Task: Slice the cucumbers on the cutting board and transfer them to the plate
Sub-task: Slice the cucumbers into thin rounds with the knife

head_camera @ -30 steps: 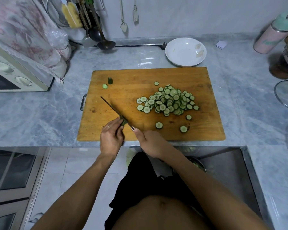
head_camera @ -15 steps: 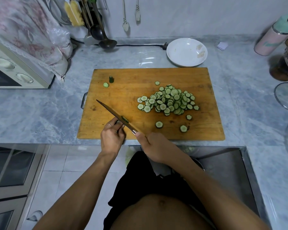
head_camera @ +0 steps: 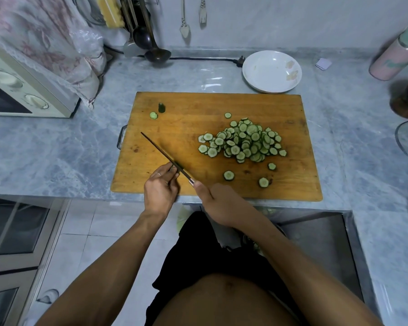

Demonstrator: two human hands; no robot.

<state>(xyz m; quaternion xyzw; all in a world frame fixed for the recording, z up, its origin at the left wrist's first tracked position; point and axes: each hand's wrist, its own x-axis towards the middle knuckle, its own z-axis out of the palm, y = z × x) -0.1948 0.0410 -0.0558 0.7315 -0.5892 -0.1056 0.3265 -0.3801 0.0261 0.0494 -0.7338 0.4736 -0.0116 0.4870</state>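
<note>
A wooden cutting board (head_camera: 189,109) lies on the marble counter. A heap of cucumber slices (head_camera: 244,141) sits right of its middle, with three loose slices near the front, one of them (head_camera: 228,175) nearest the knife. Two cucumber end pieces (head_camera: 161,107) lie at the back left. My right hand (head_camera: 213,198) grips the handle of a knife (head_camera: 161,153) whose blade points to the far left. My left hand (head_camera: 161,187) has its fingertips at the blade, pinching a small dark green cucumber bit there. The white plate (head_camera: 257,80) stands behind the board, holding no slices.
A toaster oven (head_camera: 21,90) under a floral cloth stands at the left. Ladles (head_camera: 156,52) hang on the back wall above a power cord. A pink bottle (head_camera: 396,57) and glass lids are at the right. A steel sink (head_camera: 327,234) lies at the front right.
The knife lifted off the board and tilted, tip raised to the left. My left fingers moved up to the blade at the small green bit stuck there.
</note>
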